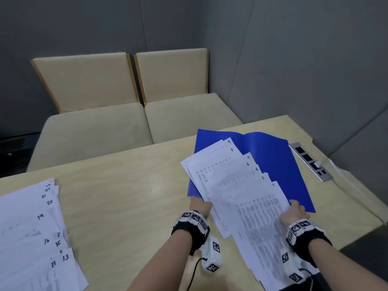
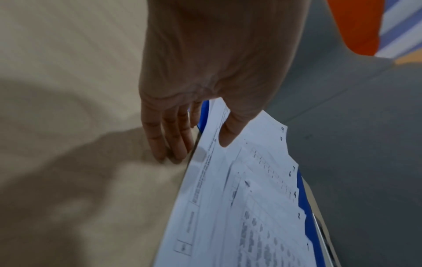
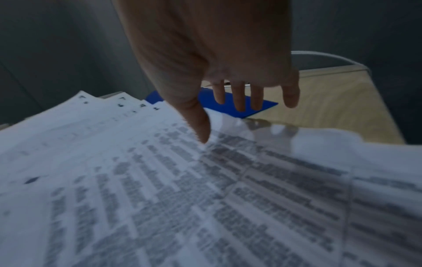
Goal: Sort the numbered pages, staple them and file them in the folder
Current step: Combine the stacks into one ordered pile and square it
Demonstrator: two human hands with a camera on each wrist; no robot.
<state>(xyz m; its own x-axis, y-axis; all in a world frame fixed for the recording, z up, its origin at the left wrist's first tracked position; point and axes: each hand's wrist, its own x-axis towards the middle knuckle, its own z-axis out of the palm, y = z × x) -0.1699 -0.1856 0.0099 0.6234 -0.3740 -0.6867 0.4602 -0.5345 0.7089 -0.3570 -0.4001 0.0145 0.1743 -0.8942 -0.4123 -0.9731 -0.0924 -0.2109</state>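
A fanned stack of white printed pages (image 1: pixel 237 198), hand-numbered 1 to 9 at their corners, is held just above an open blue folder (image 1: pixel 273 162) on the right of the table. My left hand (image 1: pixel 202 208) grips the stack's left edge; in the left wrist view the thumb (image 2: pixel 227 133) lies on top of the pages (image 2: pixel 239 198) and the fingers (image 2: pixel 169 142) reach down beside the edge. My right hand (image 1: pixel 295 211) holds the right edge, thumb (image 3: pixel 202 130) pressing on page 1 (image 3: pixel 205 189), fingers (image 3: pixel 239 101) spread past the edge over the folder (image 3: pixel 228 106).
A second spread of pages (image 1: pixel 35 234), numbered from 11 into the twenties, lies at the table's left front. A metal socket panel (image 1: pixel 310 162) with a white cable is set in the table right of the folder. Two beige seats (image 1: pixel 130 122) stand behind the table (image 1: pixel 126 185).
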